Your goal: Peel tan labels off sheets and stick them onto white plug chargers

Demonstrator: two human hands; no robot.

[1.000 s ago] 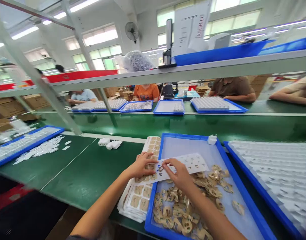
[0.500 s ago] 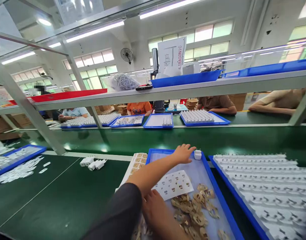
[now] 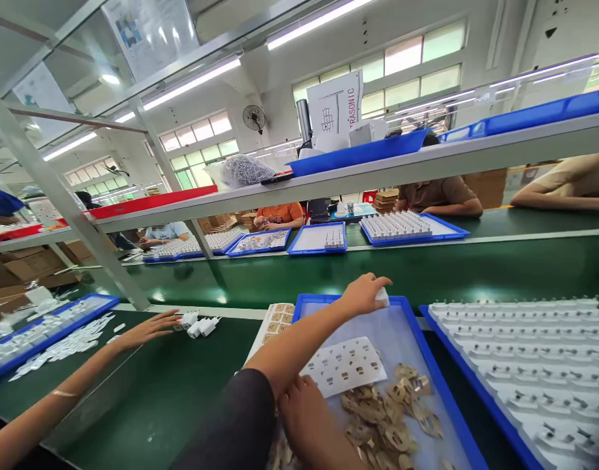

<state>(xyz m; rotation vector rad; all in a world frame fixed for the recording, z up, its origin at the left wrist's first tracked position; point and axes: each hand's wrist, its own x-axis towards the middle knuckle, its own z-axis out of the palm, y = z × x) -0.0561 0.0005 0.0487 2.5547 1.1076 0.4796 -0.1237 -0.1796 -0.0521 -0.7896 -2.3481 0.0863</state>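
Observation:
My left hand [image 3: 364, 295], on the dark-sleeved arm stretched across the blue-rimmed tray [image 3: 424, 352], grips a white adapter housing [image 3: 382, 297] at the tray's far edge. Below that forearm is my right hand [image 3: 302, 401], its fingers bent and pressed together; whatever they hold is hidden. A white sheet with small cutouts [image 3: 351, 365] lies in the tray beside my right hand. Several tan, flat curved pieces [image 3: 392, 418] are heaped nearer to me. A sheet of tan stickers [image 3: 278, 320] sits at the tray's left edge, partly behind my left arm.
From the left, another person's hand [image 3: 153, 328] reaches to several white adapters [image 3: 199, 324]. Rows of white housings fill a tray [image 3: 524, 365] at right. Loose white pieces [image 3: 72, 343] lie far left. A shelf [image 3: 368, 168] spans above, with people behind it.
My left hand has closed on the white adapter, which is now tilted. Another person's hand has come in at the left. The view has tilted; my right hand stays under my left forearm.

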